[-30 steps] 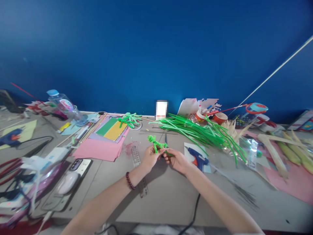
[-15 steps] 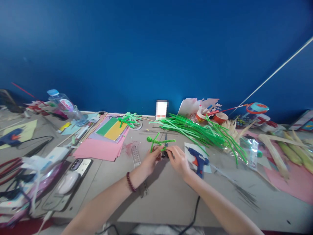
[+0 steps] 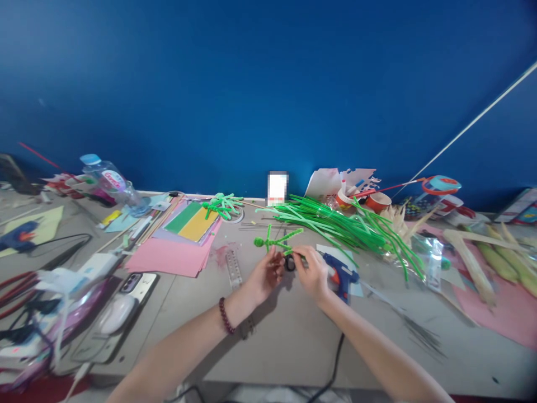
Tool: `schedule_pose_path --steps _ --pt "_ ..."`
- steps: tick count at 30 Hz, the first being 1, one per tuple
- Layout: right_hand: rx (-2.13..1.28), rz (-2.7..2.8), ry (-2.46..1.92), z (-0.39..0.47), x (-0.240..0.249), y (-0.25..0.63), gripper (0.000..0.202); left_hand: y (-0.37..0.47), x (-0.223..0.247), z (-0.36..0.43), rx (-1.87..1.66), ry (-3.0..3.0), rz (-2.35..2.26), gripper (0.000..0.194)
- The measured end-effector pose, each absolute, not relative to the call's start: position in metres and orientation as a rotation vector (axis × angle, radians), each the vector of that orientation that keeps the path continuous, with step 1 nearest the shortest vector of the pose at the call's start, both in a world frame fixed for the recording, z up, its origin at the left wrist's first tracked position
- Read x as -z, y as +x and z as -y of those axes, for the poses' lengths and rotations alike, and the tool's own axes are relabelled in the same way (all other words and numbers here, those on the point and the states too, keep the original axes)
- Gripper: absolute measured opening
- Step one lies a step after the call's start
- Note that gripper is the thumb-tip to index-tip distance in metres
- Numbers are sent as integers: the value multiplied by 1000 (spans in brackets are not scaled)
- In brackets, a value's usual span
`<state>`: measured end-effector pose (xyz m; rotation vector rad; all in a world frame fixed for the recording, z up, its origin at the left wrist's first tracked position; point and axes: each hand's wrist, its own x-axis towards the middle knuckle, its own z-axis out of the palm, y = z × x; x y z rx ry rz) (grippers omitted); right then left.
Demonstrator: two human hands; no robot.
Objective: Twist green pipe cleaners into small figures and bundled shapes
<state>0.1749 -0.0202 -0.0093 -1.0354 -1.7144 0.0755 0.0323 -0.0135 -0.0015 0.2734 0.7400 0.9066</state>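
Bright green pipe cleaners are twisted into a small stick figure (image 3: 272, 242), with a round coiled head at the left and thin limbs spreading out. Its middle is pinched between the fingers of my left hand (image 3: 265, 275), which wears a dark red bead bracelet (image 3: 225, 315). My right hand (image 3: 312, 273) has thumb and forefinger closed at the tip of the figure's lower leg. Beneath the figure lie scissors with black handles (image 3: 289, 264), partly covered by the hands. A blue glue gun (image 3: 344, 275) rests just right of my right hand.
Behind the hands spreads a bundle of green pipe cleaners (image 3: 344, 224). More twisted green pieces (image 3: 222, 206) lie near pink paper (image 3: 168, 256). A clear ruler (image 3: 233, 267) passes under my left arm. A phone (image 3: 100, 330) and a water bottle (image 3: 112, 180) are at left.
The figure has turned slightly, its head dropping a little and its limbs tilting. My right hand has shifted a little to the right, sliding toward the leg's tip.
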Motion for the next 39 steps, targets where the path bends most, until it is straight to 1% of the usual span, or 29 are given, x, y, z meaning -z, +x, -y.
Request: schedule_pose_path --steps 2,4,10,15,18,21,24,27,29,32,34,36,39 --pt "-41 1698 -1025 18 10 177 19 35 1 17 -846 283 -729 36" --pt "-2 1747 -986 17 11 178 21 36 0 19 -850 316 -717 35" --pt "123 2038 -839 20 11 182 26 33 -2 16 -1077 486 -822 30" --pt "55 2003 -893 22 9 179 20 34 0 14 -1163 585 -860 32" --pt "-145 1840 -1008 24 9 172 15 34 -1 14 -1201 690 -916 32" --pt "-478 1595 -1157 24 12 164 10 32 -1 13 -1229 803 -976 30" --pt "-936 1277 -1199 20 15 159 20 31 1 11 -1258 867 -1019 28" --pt "-1340 1015 -1119 15 14 158 29 30 3 9 -1249 922 -1062 27" --pt "-1521 892 -1062 13 12 159 30 29 3 9 -1237 961 -1083 27" --pt "-1656 797 -1000 13 11 161 30 28 3 9 -1250 1027 -1092 26" --pt "-1650 813 -1007 12 12 160 30 29 4 10 -1253 1039 -1100 28" --pt "-1526 910 -1068 12 14 160 28 32 6 13 -1252 975 -1108 33" --pt "-1088 1216 -1201 12 15 162 20 37 10 18 -1210 837 -1079 37"
